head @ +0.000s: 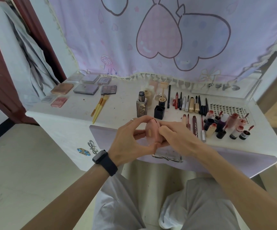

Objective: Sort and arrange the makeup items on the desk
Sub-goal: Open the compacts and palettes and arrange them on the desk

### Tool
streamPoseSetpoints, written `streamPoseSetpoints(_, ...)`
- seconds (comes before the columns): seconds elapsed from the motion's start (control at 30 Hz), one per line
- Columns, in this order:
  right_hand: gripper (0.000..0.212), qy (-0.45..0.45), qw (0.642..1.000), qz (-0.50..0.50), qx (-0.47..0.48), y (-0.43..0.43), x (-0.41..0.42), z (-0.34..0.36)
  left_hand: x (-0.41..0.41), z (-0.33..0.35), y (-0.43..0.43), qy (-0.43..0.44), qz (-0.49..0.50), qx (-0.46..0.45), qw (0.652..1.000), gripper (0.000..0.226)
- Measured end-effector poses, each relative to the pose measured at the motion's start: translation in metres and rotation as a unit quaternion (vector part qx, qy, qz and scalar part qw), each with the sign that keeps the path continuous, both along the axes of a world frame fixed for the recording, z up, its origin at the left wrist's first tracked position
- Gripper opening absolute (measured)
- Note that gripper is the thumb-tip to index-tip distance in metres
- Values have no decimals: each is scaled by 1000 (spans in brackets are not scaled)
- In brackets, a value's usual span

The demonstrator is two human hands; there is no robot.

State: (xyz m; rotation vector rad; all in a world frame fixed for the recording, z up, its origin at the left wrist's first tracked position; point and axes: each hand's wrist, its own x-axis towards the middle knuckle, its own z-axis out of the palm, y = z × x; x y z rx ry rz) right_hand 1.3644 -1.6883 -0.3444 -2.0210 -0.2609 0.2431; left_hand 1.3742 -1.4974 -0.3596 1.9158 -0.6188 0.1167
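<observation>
A round pink compact (152,132) is held upright above the front edge of the white desk (64,112). My left hand (127,143) grips it from the left, thumb below and fingers over the top. My right hand (174,138) pinches its right rim. Eyeshadow palettes (86,89) lie in a group at the back left. Yellow-handled brushes (99,106) lie beside them. Foundation bottles (141,105) stand mid-desk. Pencils and mascaras (188,102) lie in a row. Lip glosses and small bottles (224,127) cluster at the right.
A clear lash tray (229,110) lies at the right rear, with an acrylic stand (224,87) behind it. Glasses (167,157) hang at the desk front under my hands. A lilac heart-print cloth (167,39) covers the wall. Hair clips (88,149) stick to the desk's front face.
</observation>
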Motion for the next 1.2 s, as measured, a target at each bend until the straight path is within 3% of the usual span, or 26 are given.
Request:
streamPoseSetpoints(0.2, 46, -7, 1000, -11, -21, 10, 0, -1, 2, 0, 1, -2, 5, 25, 1000, 75)
streamPoseSetpoints(0.43, 35, 101, 986, 53, 125, 2, 8, 8, 7, 4, 8, -2, -28, 44, 999, 74)
streamPoseSetpoints(0.6, 31, 82, 985, 22, 151, 3, 12, 6, 11, 16, 7, 30, -45, 34, 998, 60)
streamPoseSetpoints(0.8, 47, 73, 981, -6, 181, -3, 14, 0, 17, 25, 8, 83, -43, -21, 995, 51)
streamPoseSetpoints(0.97, 50, 48, 982, -5, 185, -4, 14, 2, 16, 25, 3, 62, -34, -24, 997, 50)
streamPoseSetpoints(1.2, 51, -33, 991, -34, 124, -2, 13, 2, 16, 26, -1, 69, -25, -30, 997, 50)
